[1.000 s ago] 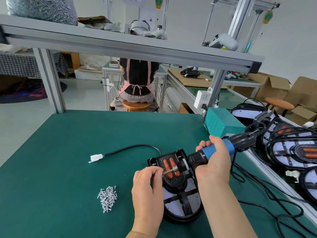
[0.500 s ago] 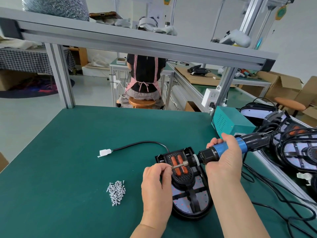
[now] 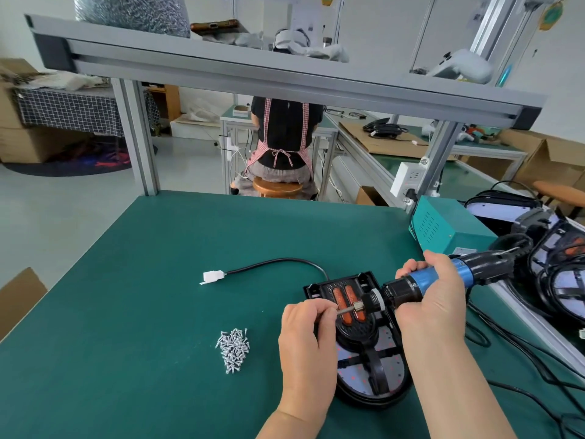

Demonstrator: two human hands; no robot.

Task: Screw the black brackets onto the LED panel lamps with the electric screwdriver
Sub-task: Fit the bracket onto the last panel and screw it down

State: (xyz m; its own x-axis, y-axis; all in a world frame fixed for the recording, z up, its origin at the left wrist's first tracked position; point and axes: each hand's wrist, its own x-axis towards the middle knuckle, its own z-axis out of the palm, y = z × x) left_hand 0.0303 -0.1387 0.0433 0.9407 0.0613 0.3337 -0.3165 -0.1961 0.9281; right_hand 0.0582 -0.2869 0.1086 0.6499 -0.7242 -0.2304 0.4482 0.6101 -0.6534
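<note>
An LED panel lamp (image 3: 372,372) lies on the green mat with a black bracket (image 3: 345,286) on top, two orange strips showing in it. My right hand (image 3: 433,299) grips the blue and black electric screwdriver (image 3: 421,280), held almost level over the bracket with its bit pointing left. My left hand (image 3: 307,337) pinches at the tip of the bit; whatever is between the fingertips is hidden. A small pile of silver screws (image 3: 234,348) lies left of my left hand. The lamp's black cable ends in a white connector (image 3: 212,276).
A teal power box (image 3: 443,223) stands at the right edge of the table. More lamps with coiled black cables (image 3: 557,280) are stacked beyond it on the right. A person on a stool (image 3: 278,185) sits with their back to me behind the bench. An aluminium shelf (image 3: 285,80) spans overhead.
The view has shifted a little, so everything sits lower and to the right in frame. Both hands keep the same hold at the screwdriver bit over the bracket.
</note>
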